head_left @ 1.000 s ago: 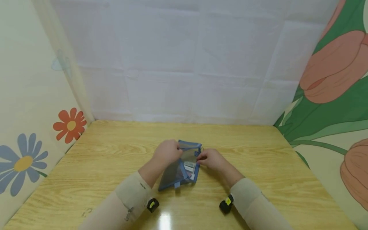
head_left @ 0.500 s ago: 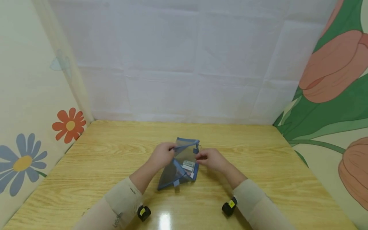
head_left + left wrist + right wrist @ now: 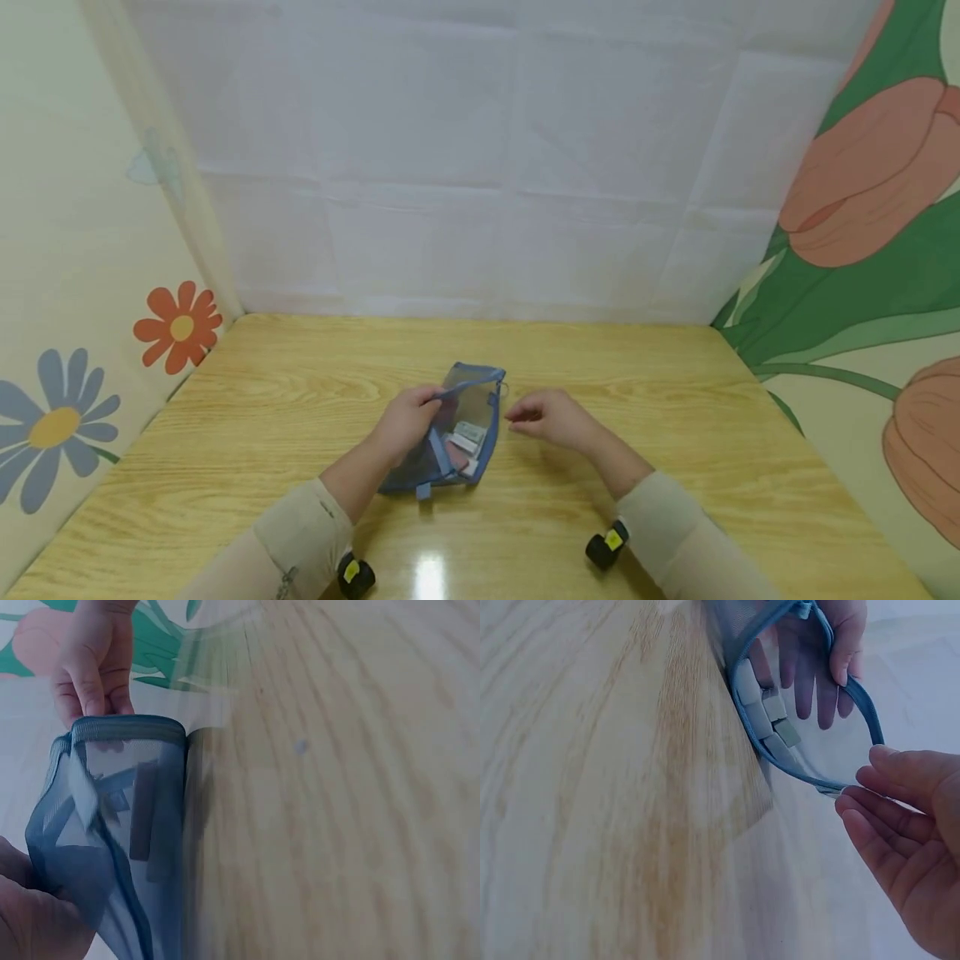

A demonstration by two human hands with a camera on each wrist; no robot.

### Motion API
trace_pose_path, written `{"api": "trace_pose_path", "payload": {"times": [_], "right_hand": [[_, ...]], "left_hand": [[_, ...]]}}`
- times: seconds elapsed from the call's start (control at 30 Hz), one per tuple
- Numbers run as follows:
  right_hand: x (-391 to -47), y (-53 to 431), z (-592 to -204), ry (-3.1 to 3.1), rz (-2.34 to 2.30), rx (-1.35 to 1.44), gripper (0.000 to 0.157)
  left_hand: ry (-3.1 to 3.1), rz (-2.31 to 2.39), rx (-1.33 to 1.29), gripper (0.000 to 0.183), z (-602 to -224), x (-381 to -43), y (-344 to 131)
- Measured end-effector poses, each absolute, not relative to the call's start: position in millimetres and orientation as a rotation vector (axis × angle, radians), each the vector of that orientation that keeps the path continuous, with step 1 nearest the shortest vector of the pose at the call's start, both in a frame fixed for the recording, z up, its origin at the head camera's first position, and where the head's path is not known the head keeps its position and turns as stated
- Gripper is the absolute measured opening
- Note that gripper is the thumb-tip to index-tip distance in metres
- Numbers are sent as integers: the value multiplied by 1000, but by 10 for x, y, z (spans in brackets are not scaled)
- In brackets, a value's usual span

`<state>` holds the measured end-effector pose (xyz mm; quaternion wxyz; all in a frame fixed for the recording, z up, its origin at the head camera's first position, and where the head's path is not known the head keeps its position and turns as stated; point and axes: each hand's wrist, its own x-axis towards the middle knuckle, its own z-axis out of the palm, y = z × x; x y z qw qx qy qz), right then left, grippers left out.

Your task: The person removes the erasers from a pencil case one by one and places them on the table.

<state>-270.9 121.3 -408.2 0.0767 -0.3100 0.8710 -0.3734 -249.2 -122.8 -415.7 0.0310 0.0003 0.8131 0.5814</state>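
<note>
A blue-edged mesh zipper pouch (image 3: 474, 402) stands on the table with its mouth spread apart. My left hand (image 3: 401, 425) grips the near-left edge of that mouth, thumb on one side and fingers behind the mesh. Inside the pouch lie several small blocks (image 3: 772, 705), white, greenish and pinkish, possibly erasers. Just right of the pouch is my right hand (image 3: 555, 418), its fingers loosely bent and a small gap between them and the pouch in the head view. A small ring (image 3: 503, 389) hangs at the pouch's upper right corner, by the zipper end.
The wooden table (image 3: 637, 375) reaches back to a white cloth sheet (image 3: 480, 167). Walls with painted flowers flank it on both sides. Black wrist cameras (image 3: 356, 575) sit at both sleeve cuffs.
My left hand has moved left and nearer, drawing the pouch with it and widening its mouth. My right hand, earlier at the pouch's right edge, is now apart from it.
</note>
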Motion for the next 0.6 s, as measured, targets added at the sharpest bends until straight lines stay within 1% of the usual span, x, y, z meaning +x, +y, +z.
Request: {"api": "trace_pose_path", "payload": {"times": [0.2,0.33,0.47,0.6], "right_hand": [[-2645,1192,-4067,2548,-1172,-985,18],[-2596,1179,-4045,2535,-1164,-989,19],[-2572,1181,-4030,2542,-1163,-978,20],[-2562,1188,-4031,2523,-1180,-961,21]], "left_hand": [[2334,1982,-12,27,-4257,-2476,-1240],[2184,2124,-83,26,-4345,-2484,-1261],[2116,2141,-143,25,-4385,-2494,-1300],[2168,2036,-166,20,-4410,-2490,-1335]]}}
